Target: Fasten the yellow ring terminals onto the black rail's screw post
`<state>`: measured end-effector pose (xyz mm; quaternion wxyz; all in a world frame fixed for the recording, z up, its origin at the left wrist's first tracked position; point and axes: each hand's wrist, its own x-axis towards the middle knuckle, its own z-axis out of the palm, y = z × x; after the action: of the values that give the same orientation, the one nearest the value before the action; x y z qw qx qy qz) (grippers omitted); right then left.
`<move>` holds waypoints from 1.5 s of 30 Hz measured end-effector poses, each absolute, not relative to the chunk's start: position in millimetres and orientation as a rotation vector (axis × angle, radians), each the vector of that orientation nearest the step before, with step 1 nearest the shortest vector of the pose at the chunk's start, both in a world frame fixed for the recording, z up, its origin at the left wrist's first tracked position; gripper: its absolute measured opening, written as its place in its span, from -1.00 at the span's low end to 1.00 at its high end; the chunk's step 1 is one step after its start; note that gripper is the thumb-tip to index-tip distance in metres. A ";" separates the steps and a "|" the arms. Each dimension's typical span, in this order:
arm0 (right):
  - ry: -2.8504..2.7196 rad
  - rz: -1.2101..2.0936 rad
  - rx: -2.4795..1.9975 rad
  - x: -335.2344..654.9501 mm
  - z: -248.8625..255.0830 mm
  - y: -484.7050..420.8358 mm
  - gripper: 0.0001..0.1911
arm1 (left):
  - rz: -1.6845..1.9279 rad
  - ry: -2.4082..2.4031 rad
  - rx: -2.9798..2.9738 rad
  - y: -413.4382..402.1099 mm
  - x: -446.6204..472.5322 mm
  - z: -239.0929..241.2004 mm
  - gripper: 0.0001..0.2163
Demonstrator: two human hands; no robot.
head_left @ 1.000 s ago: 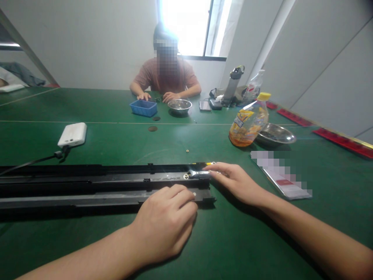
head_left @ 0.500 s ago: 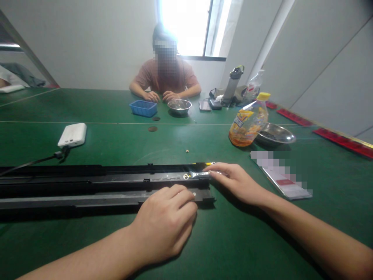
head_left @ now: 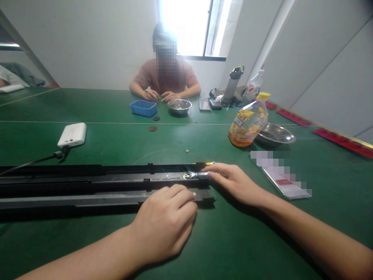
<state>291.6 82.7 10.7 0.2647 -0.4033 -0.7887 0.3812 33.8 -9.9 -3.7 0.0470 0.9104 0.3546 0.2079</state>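
Note:
Long black rails (head_left: 116, 178) lie side by side across the green table, reaching off to the left. My right hand (head_left: 233, 181) pinches the handle of a small silver wrench (head_left: 199, 175) between thumb and fingers. The wrench's jaw is at a brass nut (head_left: 186, 176) near the right end of the middle channel; how far it fits around the nut is too small to tell. My left hand (head_left: 167, 221) is closed over the nearest rail, fingers curled down on it, with their tips hidden. A second small brass nut (head_left: 187, 151) lies on the table behind the rails.
Behind the rails stand a white box (head_left: 72, 134) with a cable, a blue basket (head_left: 143, 109) and a metal bowl (head_left: 179, 107). To the right are a drink bottle (head_left: 247, 120), another bowl (head_left: 276, 134) and a phone (head_left: 281, 181). A person (head_left: 165, 79) sits opposite.
My right hand and the wrench have shifted slightly left, bringing the jaw closer onto the nut. My left hand stays in place. The person opposite has moved their fingers a little.

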 end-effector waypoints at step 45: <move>-2.076 1.061 -1.101 293.0 11.7 83.1 -0.68 | 0.632 1.076 2.764 -10.6 33.2 -3.0 -0.86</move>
<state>293.0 83.1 11.7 0.2780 -0.4102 -0.7735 0.3952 33.2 -10.6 -3.0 0.0545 0.9101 0.3542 0.2079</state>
